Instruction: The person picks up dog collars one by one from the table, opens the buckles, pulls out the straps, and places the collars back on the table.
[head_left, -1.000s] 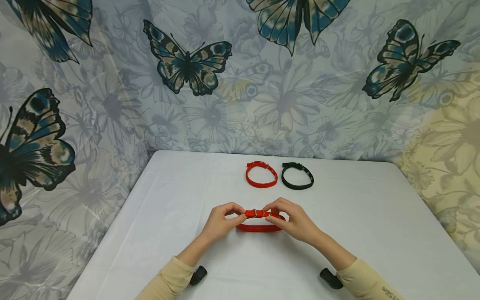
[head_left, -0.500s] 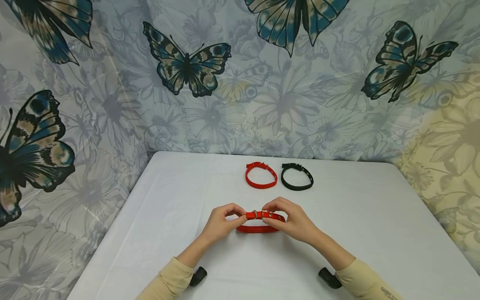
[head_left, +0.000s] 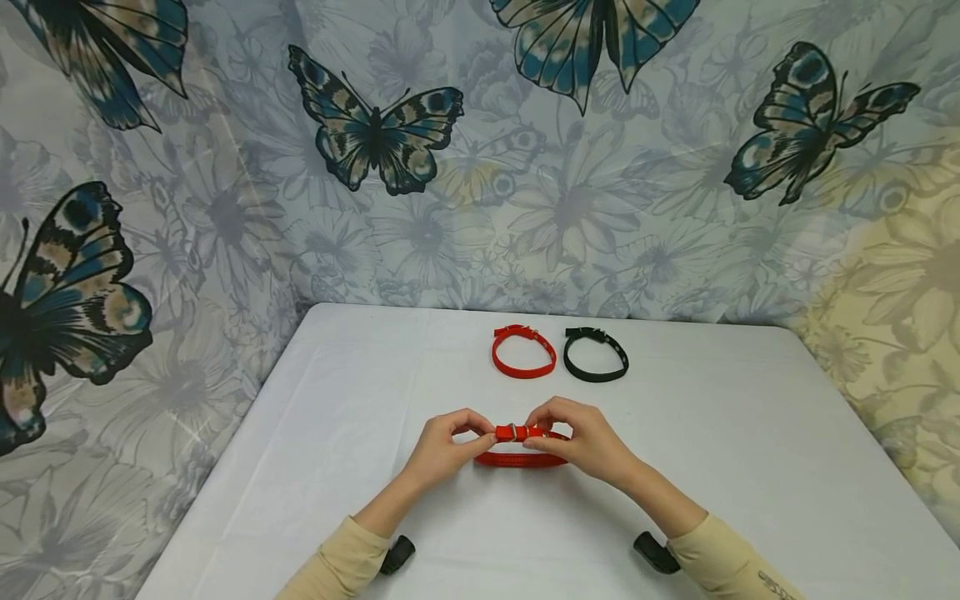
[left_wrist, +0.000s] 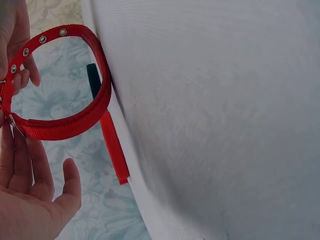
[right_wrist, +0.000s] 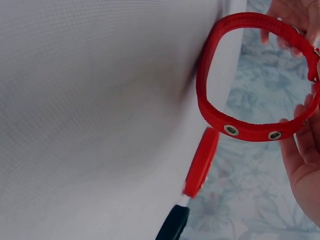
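- Biggest thing here is the floral backdrop [head_left: 420, 242] with big butterflies, up behind everything.
- Then the white surface [head_left: 337, 375], where it's all going on.
- Left hand [head_left: 444, 450]: thumb and forefinger pinched onto one end of the buckle stretch, other fingers kinda loose.
- Right hand [head_left: 581, 437]: same deal, thumb and forefinger closed on the strap just right of the buckle. Between them, the hands hide bits of the strap.
- Held red collar [head_left: 521, 460]: between the hands, near the front middle. Loop's stood up on edge, buckle side on top, long axis running left to right, band curving down toward the surface. Can't tell if it touches down.
- Second red collar [head_left: 523, 373] and black collar [head_left: 596, 378]: lying side by side farther back, not touching, buckles at the far side, strap tips pointing left.
- Metal buckle [head_left: 513, 432]: between the two pinches.
- Metal eyelets [left_wrist: 26, 52]: tiny, along the right side of the loop.
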